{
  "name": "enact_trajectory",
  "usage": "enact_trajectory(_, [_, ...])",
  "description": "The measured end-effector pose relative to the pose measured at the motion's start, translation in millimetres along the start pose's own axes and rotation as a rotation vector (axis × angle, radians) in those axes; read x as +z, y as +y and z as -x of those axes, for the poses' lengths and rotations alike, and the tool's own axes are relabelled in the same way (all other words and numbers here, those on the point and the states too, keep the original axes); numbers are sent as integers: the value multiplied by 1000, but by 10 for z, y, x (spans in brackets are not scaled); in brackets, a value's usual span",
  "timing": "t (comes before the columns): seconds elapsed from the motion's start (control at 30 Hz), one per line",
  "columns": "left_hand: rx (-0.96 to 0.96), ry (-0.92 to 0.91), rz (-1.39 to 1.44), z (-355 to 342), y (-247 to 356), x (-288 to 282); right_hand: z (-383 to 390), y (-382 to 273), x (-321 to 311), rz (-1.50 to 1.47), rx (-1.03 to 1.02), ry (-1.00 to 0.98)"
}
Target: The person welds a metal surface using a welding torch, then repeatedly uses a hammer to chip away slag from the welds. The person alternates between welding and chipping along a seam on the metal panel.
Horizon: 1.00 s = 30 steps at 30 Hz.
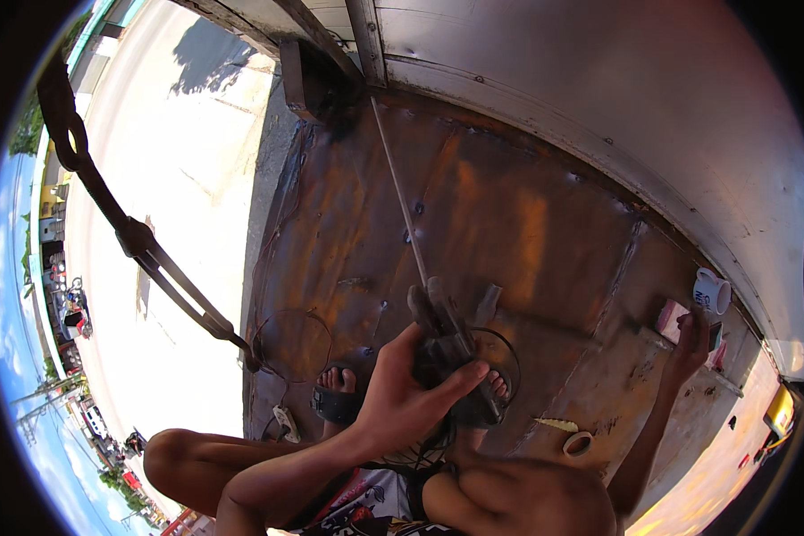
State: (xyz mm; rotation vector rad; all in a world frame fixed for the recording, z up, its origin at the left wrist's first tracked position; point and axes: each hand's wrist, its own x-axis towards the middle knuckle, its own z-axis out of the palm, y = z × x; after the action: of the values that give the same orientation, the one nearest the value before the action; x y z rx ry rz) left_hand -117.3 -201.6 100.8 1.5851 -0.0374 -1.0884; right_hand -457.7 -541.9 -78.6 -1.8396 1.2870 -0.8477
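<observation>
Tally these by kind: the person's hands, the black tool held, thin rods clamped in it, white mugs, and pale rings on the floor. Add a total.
Hands: 2 (left hand, right hand)
Black tool: 1
Thin rod: 1
White mug: 1
Pale ring: 1
Total: 6

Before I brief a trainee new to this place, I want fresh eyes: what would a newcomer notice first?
Probably the dark tool in the left hand, at the centre, with a long thin rod running from it toward the metal wall. The dark linkage slanting down the left side against bright pavement also stands out. At far right, the right hand is beside a white mug.
</observation>
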Motion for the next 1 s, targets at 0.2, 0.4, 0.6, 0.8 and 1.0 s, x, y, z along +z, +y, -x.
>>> enact_trajectory(0.2, [12,-309,-89,-467,262,445,578,-1854,1350,-535,-106,-881])
enact_trajectory(0.4, [80,-280,-395,-327,494,-222,333,-1508,1826,736,-538,-1340])
enact_trajectory(0.6, [44,-75,-435,-61,976,-831,770,-701,1762,984,-843,-1370])
enact_trajectory(0.8, [34,-43,-376,164,765,-1392,737,-781,1713,830,-660,-1318])
enact_trajectory(1.0, [-121,-126,-240,296,101,-1942,424,-1704,1912,372,-221,-1417])
